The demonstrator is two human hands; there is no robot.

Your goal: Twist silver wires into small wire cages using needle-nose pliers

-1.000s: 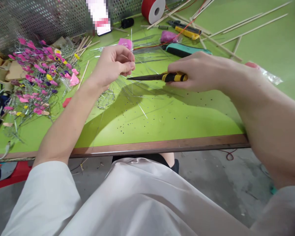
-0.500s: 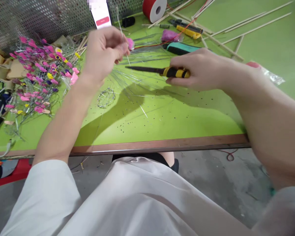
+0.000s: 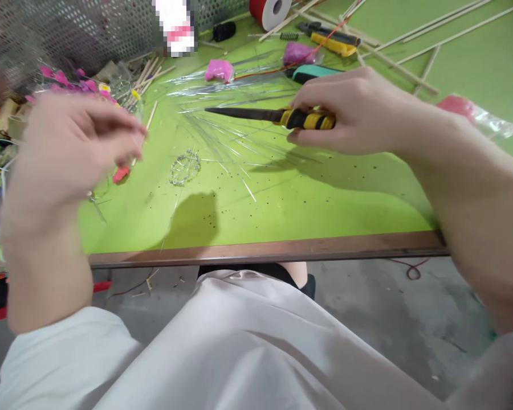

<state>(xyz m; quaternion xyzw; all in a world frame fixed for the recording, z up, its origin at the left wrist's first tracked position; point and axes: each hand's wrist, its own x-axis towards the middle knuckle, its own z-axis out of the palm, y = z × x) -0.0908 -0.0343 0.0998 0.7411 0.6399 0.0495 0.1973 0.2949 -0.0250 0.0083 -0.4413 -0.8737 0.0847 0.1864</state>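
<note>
My right hand (image 3: 346, 117) grips a pair of scissors (image 3: 243, 114) with yellow-and-black handles. Their long dark blades are together and point left above a spread of thin silvery wires (image 3: 235, 136). At the left, blurred by motion, is my left hand (image 3: 81, 142), its fingertips pinched by a thin pale stem (image 3: 151, 117) that seems to be in them. Just below it lies a small red piece (image 3: 120, 174). A ring of thin wire with small grey bits (image 3: 185, 168) rests on the green table (image 3: 273, 216) between my hands.
Pink and purple wire-stemmed flowers (image 3: 62, 78) stand partly behind my left hand. Further back are a pink packet (image 3: 219, 70), a purple packet (image 3: 299, 53), a teal-handled tool (image 3: 314, 73), yellow-handled pliers (image 3: 333, 42), a red-and-white spool (image 3: 269, 12) and wooden sticks (image 3: 436, 28).
My left hand has swung left and down, away from the scissors, and now covers much of the flower heap. My right hand and the scissors stay nearly in place.
</note>
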